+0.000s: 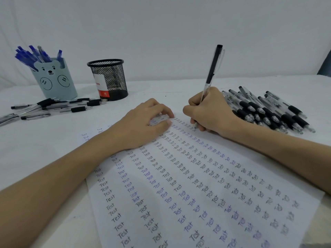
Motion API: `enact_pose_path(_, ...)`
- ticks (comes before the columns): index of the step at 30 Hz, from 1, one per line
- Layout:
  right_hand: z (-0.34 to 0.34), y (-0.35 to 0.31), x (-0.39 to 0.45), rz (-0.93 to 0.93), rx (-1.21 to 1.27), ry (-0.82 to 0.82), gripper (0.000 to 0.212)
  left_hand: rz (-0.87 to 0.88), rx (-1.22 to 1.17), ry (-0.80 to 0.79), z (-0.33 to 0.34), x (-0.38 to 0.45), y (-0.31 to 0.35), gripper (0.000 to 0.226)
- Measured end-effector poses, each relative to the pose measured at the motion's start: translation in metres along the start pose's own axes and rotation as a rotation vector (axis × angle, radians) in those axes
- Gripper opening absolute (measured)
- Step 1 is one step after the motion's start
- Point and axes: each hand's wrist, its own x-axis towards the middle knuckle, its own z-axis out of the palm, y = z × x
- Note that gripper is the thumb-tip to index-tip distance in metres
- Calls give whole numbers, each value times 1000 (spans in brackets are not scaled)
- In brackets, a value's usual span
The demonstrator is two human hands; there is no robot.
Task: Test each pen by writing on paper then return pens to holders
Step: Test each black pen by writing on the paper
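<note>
1. Two hands work over a sheet of paper (197, 185) that lies on the white desk (35, 154), running from the middle of the desk toward its near edge. The sheet is filled with slanting columns of the word "Test" in black and blue ink.
2. The right hand (211, 111) grips a black pen (212, 72) in a writing hold, fingers curled round the lower barrel. The pen stands nearly upright, its tip touching the paper near the sheet's far end.
3. The left hand (143, 122) rests on the paper just beside the right one, fingers bent and spread loosely, fingertips pressing the sheet; it holds nothing.
4. A pile of black pens (268, 110) lies toward the desk's right edge, just behind the right hand.
5. Toward the far left corner stands a pale blue bear-faced holder (55, 81) packed with blue pens (34, 54).
6. Beside it is a black mesh holder (109, 79), with a red-and-white label showing through the mesh; no pens show above its rim.
7. Several loose black pens (53, 106) lie scattered on the desk in front of the two holders, toward the left edge.
</note>
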Motion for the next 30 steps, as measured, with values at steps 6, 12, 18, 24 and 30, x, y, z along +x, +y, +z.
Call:
enact_pose_path(6, 0, 0, -1, 8, 16, 0, 43, -6, -2, -12, -1, 0, 1, 39)
enact_pose_path(12, -2, 1, 3, 95, 151, 59, 40, 0, -4, -10, 0, 0, 1, 39)
enact_pose_path(18, -16, -5, 8, 194, 250, -16, 53, 8, -27, -21, -2, -1, 1, 33)
enact_pose_path(24, -35, -8, 14, 178, 276, 25, 34, 8, -26, -41, -5, -5, 3, 42)
enact_pose_path(30, -58, -7, 20, 230, 395, 19, 32, 7, -31, -32, -5, -6, 4, 38)
